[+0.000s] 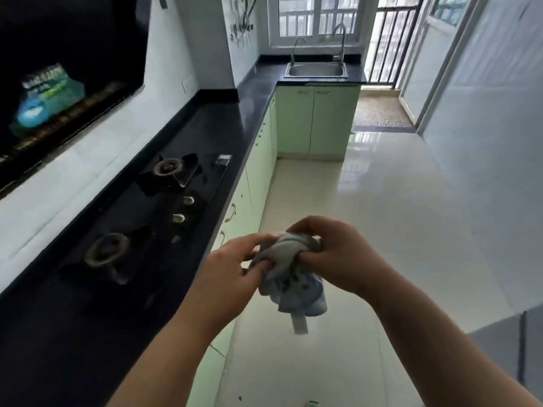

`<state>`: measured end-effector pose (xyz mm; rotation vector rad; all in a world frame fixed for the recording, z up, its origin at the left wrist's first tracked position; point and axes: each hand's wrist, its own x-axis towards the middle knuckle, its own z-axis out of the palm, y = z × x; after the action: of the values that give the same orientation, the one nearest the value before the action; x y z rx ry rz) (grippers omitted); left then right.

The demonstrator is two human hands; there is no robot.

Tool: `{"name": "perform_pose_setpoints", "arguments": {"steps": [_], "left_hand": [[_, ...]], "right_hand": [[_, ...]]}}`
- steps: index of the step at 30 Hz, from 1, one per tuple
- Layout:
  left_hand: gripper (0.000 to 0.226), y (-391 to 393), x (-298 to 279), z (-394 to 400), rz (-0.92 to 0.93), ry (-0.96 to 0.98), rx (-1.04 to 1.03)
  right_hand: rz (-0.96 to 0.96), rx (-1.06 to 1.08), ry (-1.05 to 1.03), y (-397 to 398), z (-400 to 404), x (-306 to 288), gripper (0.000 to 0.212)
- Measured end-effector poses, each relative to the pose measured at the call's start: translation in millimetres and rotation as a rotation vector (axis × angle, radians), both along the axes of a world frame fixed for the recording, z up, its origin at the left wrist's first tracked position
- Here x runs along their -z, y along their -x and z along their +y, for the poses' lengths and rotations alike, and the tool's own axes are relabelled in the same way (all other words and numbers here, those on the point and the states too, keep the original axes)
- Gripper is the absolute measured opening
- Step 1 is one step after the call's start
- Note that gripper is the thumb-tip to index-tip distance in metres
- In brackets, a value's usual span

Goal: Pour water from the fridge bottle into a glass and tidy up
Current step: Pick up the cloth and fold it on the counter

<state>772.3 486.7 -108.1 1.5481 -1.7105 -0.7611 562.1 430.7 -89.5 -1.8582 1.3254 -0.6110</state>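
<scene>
- Left hand (235,265): raised over the floor beside the tabletop edge, fingers pinching the left side of a bunched cloth (293,277).
- Right hand (332,254): opposite the left, fingers curled over and gripping the upper right part of the same cloth.
- Cloth: pale blue and grey, crumpled between both hands; its lower part hangs free, with a narrow strip, possibly a label, dangling at the bottom.
- Floor (382,230): glossy pale tiles, directly beneath the hands and cloth.
- Tabletop (249,113): long dark surface running along the left wall, turning right at the far end.
- Gas hob (147,218): black, set into the tabletop to the left of the hands; two burners, two knobs between them near the front edge.
- Cabinets (317,121): pale green doors below the tabletop.
- Range hood (64,77): dark panel high on the left wall, bearing a blue sticker.
- Sink (316,70): steel basin in the far stretch of tabletop, two taps behind it, beneath a window (317,16).
- Water bottle and glass: neither appears in this view.
</scene>
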Motion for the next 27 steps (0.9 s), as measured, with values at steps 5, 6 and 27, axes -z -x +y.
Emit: {"name": "perform_pose_setpoints", "arguments": {"steps": [5,6,27], "left_hand": [[0.038,46.3,0.7,-66.2,0.058,-0.007,-0.005],[0.037,53.1,0.9,-79.7,0.059,-0.003,-0.002],[0.035,130.7,42.6,-510.3,0.070,-0.059,0.305]], "right_hand": [[-0.077,-0.013,-0.009,52.0,-54.9,-5.0,0.037],[-0.091,-0.007,-0.008,60.5,-65.0,-4.8,0.037],[-0.010,0.341,-0.011,137.1,-428.4,30.9,0.016]]}}
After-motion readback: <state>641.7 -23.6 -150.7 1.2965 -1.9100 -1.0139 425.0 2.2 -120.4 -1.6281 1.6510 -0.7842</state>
